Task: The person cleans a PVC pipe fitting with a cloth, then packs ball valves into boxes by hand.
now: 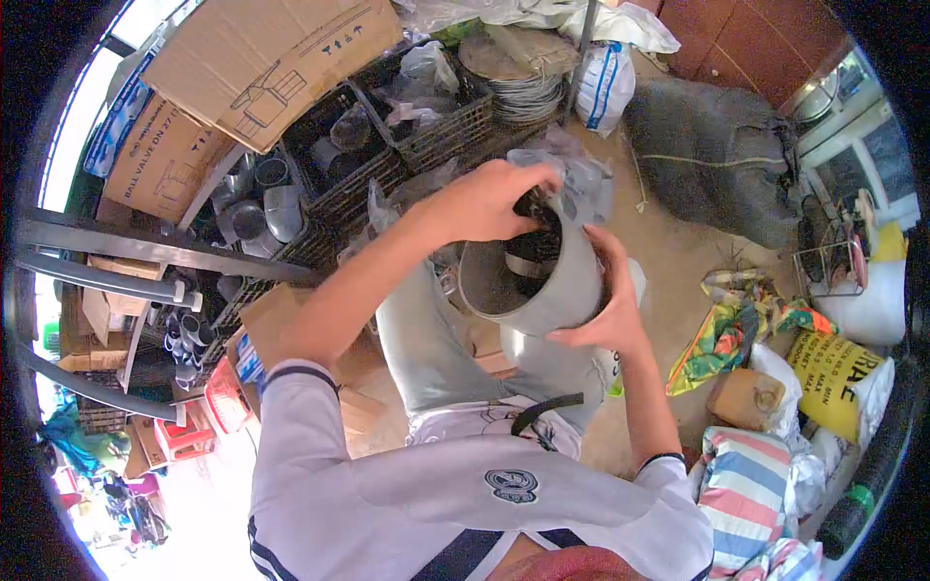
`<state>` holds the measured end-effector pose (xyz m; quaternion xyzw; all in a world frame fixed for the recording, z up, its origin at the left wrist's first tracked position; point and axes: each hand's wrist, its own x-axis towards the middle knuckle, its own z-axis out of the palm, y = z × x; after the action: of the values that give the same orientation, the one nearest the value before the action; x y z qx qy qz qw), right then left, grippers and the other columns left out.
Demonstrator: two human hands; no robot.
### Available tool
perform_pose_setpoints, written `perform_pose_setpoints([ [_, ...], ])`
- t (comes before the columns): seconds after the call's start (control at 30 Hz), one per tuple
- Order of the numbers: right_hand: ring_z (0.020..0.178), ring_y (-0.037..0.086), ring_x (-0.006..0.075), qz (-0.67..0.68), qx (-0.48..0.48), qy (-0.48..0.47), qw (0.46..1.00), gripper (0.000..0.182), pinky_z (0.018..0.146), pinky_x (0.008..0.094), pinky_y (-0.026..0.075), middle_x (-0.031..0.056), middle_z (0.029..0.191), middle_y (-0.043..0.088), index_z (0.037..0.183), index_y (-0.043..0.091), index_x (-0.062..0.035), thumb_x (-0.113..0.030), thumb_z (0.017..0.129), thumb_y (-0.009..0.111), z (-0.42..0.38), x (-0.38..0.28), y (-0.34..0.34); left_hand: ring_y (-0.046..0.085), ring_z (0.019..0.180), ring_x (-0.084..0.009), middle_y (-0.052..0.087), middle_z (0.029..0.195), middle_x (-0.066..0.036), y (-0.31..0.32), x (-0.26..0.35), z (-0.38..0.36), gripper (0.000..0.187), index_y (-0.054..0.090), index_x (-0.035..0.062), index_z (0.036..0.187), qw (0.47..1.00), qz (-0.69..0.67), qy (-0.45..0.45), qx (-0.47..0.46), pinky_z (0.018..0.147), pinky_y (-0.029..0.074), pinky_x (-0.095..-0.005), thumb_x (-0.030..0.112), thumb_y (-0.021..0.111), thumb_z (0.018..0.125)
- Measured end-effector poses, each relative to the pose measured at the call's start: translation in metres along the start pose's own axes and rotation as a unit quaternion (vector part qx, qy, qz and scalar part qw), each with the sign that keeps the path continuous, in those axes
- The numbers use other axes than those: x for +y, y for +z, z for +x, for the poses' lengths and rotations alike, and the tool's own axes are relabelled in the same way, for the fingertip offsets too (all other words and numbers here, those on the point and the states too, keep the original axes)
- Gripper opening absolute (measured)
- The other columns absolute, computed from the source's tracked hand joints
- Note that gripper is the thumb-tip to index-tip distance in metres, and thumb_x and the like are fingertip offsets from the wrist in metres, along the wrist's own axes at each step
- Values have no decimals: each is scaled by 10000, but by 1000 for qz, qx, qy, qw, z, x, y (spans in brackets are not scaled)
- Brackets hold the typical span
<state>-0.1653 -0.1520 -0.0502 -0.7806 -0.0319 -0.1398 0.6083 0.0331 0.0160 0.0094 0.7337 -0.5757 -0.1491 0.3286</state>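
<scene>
Grey pipe fitting (573, 283) at twelve o'clock from the shirt badge (511, 486), held up above the lap. Right hand (614, 312) clamped on its outer wall, three o'clock. Left hand (496, 201) at its rim, near twelve; gripping or merely resting, cannot tell. Judged risk: fitting could twist or drop if the right hand slackens (the curved wall looks smooth). Dark matter (544, 232) inside the mouth: shadowed, unidentifiable. Left fingertips partly hidden. Glare washes out eight o'clock.

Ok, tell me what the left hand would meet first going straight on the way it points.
Probably the grey pipe, whose rim lies right by the left hand; depth there is unclear.
</scene>
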Motion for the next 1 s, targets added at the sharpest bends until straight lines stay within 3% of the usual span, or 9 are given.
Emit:
perform_pose_setpoints([
  [0.2,1227,477,366,-104,-96,-18,990,1132,1074,449,376,173,1285,467,1413,422,-77,-318,433,937,-1,7,2,699,914,-301,712,1002,-160,54,-49,-53,388,659,40,1061,993,-46,-86,65,805,528,-385,-5,780,695],
  [0.3,1201,475,407,-144,-139,1,980,1104,1051,469,400,193,1265,465,1409,430,-112,-338,450,927,-3,10,8,702,915,-300,717,994,-178,90,-70,-90,362,678,44,1099,984,-82,-138,73,814,526,-383,134,779,763],
  [0.37,1212,477,391,-147,-145,2,978,1094,1053,457,402,188,1281,460,1401,432,-105,-310,450,933,-4,12,9,676,885,-197,720,974,-163,106,-68,-110,408,665,20,1157,928,-138,-347,10,828,517,-351,165,771,791],
  [0.47,1214,477,395,-166,-151,-10,974,1086,1048,460,409,193,1282,460,1393,436,-110,-315,450,932,-5,9,10,629,840,-136,714,925,-135,126,-60,-133,383,662,-5,1137,852,-314,-408,102,794,516,-335,158,758,804],
  [0.57,1206,477,414,-180,-158,-25,971,1092,1042,474,416,200,1270,459,1396,430,-120,-344,450,927,-4,6,13,634,810,-149,712,897,-132,131,-69,-139,351,657,-22,1099,917,-262,-289,82,770,517,-331,131,746,796],
  [0.7,1208,476,411,-137,-147,-2,980,1127,1046,475,415,192,1284,441,1418,390,-107,-322,453,931,-3,3,8,631,792,-150,708,882,-137,97,-49,-115,338,654,-29,1064,935,-161,-307,77,761,518,-337,106,754,771],
  [0.83,1216,472,401,-151,-146,-16,978,1161,1051,472,409,186,1293,429,1435,353,-92,-304,453,935,2,-3,-2,692,816,-244,704,910,-183,70,-27,-86,379,647,-16,1075,967,-65,-204,137,764,528,-351,84,775,732],
  [0.97,1270,450,326,-93,-142,-7,985,1195,1090,433,351,158,1310,440,1433,343,-67,-285,425,945,7,-3,-12,701,921,-307,710,959,-165,54,-27,-55,375,663,25,1066,977,-83,-139,140,803,543,-371,63,784,712],
  [1.0,1292,439,312,-76,-164,-1,984,1233,1108,428,332,153,1336,435,1454,320,-63,-287,419,951,7,-2,-13,708,918,-303,717,968,-142,46,-22,-47,389,674,41,1070,990,-66,-48,119,803,553,-363,28,783,697],
])
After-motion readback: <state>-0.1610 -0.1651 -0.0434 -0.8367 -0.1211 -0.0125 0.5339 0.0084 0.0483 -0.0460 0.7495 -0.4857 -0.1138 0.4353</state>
